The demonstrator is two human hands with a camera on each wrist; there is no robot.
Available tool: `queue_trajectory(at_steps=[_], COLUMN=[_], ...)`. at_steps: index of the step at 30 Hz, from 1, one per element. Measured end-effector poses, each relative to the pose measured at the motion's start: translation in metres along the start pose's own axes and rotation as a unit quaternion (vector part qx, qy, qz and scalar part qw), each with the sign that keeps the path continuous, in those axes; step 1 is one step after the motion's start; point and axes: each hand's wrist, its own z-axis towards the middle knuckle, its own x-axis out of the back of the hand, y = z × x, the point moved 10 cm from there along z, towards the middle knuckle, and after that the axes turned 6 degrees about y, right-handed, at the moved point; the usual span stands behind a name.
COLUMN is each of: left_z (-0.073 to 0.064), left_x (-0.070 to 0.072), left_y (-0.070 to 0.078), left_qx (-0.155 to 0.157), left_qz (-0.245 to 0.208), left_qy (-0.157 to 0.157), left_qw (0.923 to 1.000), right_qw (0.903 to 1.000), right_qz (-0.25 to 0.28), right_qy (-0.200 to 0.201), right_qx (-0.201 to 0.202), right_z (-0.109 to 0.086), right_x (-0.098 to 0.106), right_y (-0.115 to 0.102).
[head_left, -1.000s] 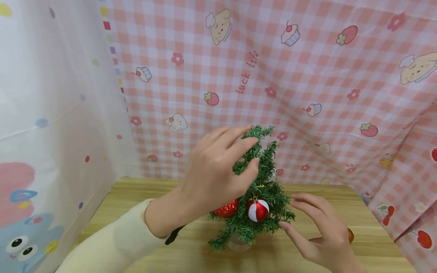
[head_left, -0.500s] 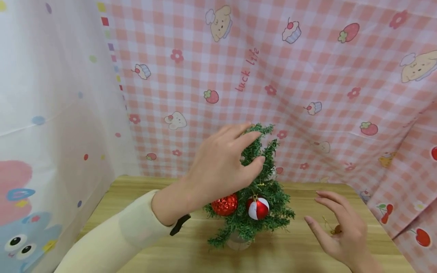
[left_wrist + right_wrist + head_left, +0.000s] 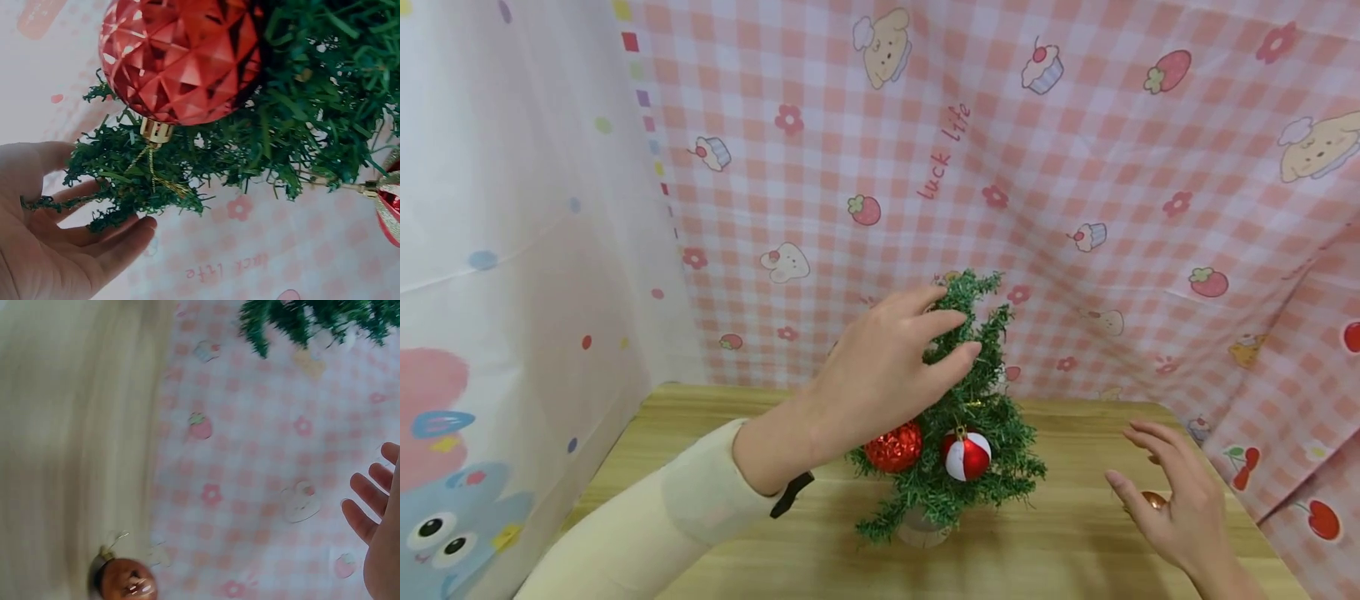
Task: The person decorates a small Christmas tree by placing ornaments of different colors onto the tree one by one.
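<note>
A small green artificial Christmas tree (image 3: pixel 992 417) stands upright at mid-table. My left hand (image 3: pixel 868 367) lies beside its upper part, and in the left wrist view its loosely bent fingers (image 3: pixel 134 250) spread around the tip branches. A faceted red bauble (image 3: pixel 181 62) with a gold cap hangs from the branches. On the front of the tree hangs a red-and-white bauble (image 3: pixel 967 457). To the right, my right hand (image 3: pixel 1187 504) is held with thumb and fingers apart, close over a shiny copper-coloured bauble (image 3: pixel 128 579) with a string loop, on the table.
The wooden table (image 3: pixel 715 483) meets a pink checked cloth (image 3: pixel 820 183) behind and at the right. A white printed cloth (image 3: pixel 542 275) hangs at the left. Another red bauble (image 3: pixel 893 447) is on the tree's left side, and a glittery red-and-gold bauble (image 3: pixel 390 206) shows at the left wrist view's edge.
My right hand has moved right, away from the tree's lower branches to the copper-coloured bauble. The left hand stays by the treetop, having shifted only slightly.
</note>
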Motion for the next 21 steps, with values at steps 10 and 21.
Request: queue_trajectory(at_steps=[10, 21], left_z=[-0.004, -0.006], left_x=[0.004, 0.009], left_y=[-0.001, -0.011], left_qx=[-0.038, -0.042], left_qz=[-0.041, -0.066], left_qy=[0.029, 0.045], left_qw=[0.998, 0.9959], right_qw=[0.994, 0.9849], right_qz=[-0.055, -0.109], right_qy=[-0.072, -0.115], right_qx=[-0.061, -0.07], right_z=[-0.02, -0.036], right_x=[0.0, 0.003], right_y=[0.033, 0.056])
